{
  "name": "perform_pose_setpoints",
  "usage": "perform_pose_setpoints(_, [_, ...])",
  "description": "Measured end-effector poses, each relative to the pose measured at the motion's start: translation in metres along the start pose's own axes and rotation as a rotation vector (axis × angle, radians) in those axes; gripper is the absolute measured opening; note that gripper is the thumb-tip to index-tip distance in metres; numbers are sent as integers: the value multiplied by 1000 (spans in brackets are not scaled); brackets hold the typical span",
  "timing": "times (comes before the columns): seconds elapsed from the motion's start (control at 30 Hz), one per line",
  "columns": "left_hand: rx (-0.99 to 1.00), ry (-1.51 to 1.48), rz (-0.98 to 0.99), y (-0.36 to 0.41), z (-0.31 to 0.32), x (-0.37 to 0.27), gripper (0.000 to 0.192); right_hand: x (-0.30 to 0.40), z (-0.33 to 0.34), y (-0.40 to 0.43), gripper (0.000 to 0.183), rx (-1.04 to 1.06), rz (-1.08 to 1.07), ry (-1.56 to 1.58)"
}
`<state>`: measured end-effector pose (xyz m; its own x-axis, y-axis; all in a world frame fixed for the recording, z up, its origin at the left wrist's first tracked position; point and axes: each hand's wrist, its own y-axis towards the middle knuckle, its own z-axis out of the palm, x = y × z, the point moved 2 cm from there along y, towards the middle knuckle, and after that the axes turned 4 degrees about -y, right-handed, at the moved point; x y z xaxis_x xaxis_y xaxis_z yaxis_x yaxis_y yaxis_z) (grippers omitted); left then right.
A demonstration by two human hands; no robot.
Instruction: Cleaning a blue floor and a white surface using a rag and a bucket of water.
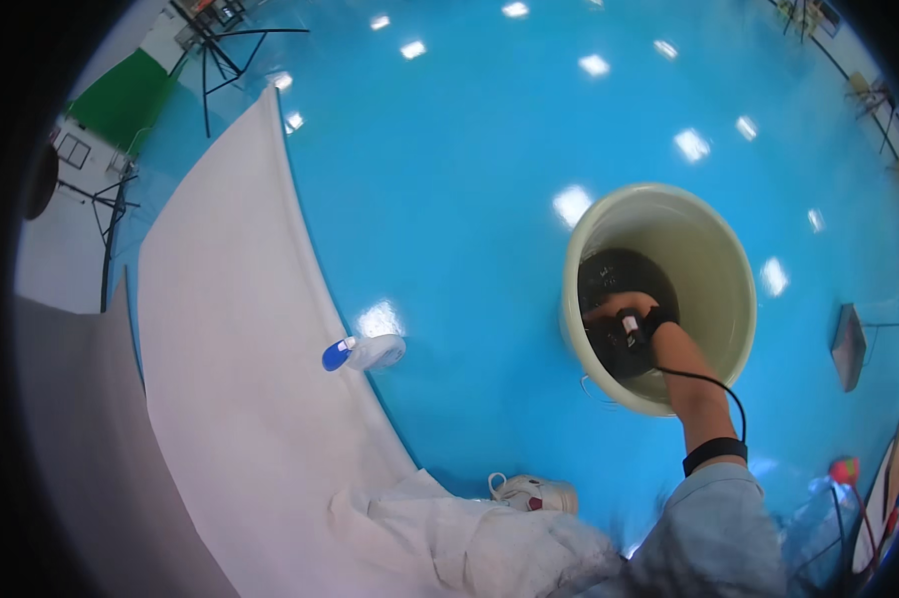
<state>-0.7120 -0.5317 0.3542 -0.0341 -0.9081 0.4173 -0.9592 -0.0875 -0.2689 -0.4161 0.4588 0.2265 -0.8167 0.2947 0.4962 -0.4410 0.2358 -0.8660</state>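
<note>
A tall cream plastic bucket [718, 261] stands on the blue floor, right of the middle. My right hand [628, 305] reaches down inside it, at dark contents [617, 273] that look like water or dark cloth. Its fingers are partly hidden, so what they hold cannot be told. The wrist bears a small black device with a cable, and a black band circles the forearm. My left hand is out of view. Left of the bucket, a clear plastic bottle with a blue top [378, 351] is at the edge of a large white sheet [247, 299].
My shoe [535, 494] and light trousers show at the bottom. Black-legged stands [214, 45] are at the upper left, beside a green panel [124, 97]. A grey panel [849, 347] is at the right, and a clear plastic bag [815, 523] lies lower right.
</note>
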Motion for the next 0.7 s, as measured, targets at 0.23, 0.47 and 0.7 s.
perform_pose_setpoints(0.23, [116,66,50,5,9,-18,44,-21,18,43,56,-202,34,-303])
perform_pose_setpoints(0.47, [280,-177,-74,-17,21,-58,43,-33,39,58,45,-23,-36,-404])
perform_pose_setpoints(0.7, [-14,-77,102,-12,66,-19,44,-95,-56,59,63,-864,228,-272])
